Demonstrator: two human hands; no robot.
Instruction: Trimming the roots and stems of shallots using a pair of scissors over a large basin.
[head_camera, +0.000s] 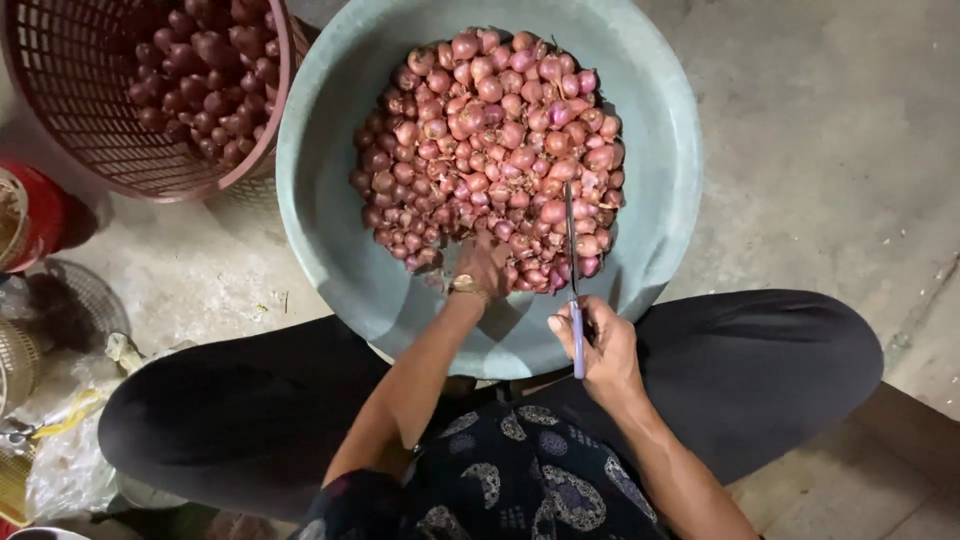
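Note:
A big pale green basin (330, 170) stands on the floor between my knees, holding a heap of small red shallots (490, 140). My left hand (482, 266) reaches into the near edge of the heap, fingers down among the shallots; whether it grips one I cannot tell. A yellow band sits at that wrist. My right hand (598, 348) rests over the basin's near rim, closed on the blue handle of a thin knife (572, 250). The blade points away from me over the shallots.
A reddish plastic mesh basket (80, 110) with darker shallots stands at the upper left, touching the basin. Wire baskets, a red container (40, 215) and a clear plastic bag (70, 450) lie at the left. Bare concrete floor (830, 140) spreads to the right. My dark-trousered legs flank the basin.

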